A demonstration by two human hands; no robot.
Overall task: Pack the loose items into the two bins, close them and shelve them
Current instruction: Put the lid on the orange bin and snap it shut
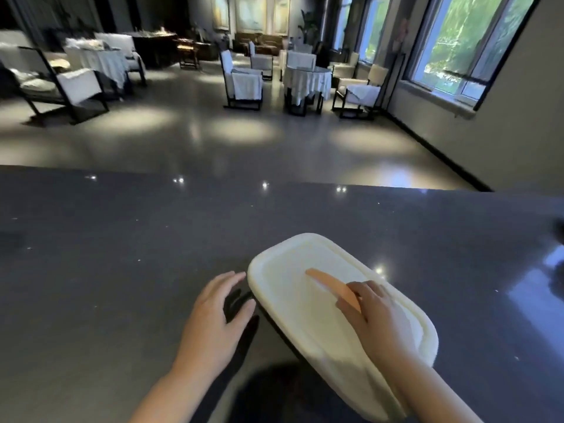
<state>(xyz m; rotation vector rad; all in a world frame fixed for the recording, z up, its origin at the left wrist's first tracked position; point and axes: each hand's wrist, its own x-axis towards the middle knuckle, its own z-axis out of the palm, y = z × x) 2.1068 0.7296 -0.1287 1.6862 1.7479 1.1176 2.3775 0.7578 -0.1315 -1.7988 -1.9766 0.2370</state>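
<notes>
A: We note white bin [308, 288], lid on, on dark counter [122, 254]. Right hand [372, 312] curled on orange handle [332, 285] atop bin; left hand [213, 315] fingers relaxed, empty, just left of bin.

B: Contents not visible thru lid. We'd judge: support bin's left edge, check lid seated before lifting.

1 white bin [320, 288], lid on, lies on the dark speckled countertop [122, 239], near its front edge. Rounded-rectangle outline with a raised rim around a flat, recessed top. Long axis runs diagonally, from far-left to near-right. 1 slim orange strip [331, 285], tapered to a rounded tip, lies along the lid top. Contents not visible.
</notes>
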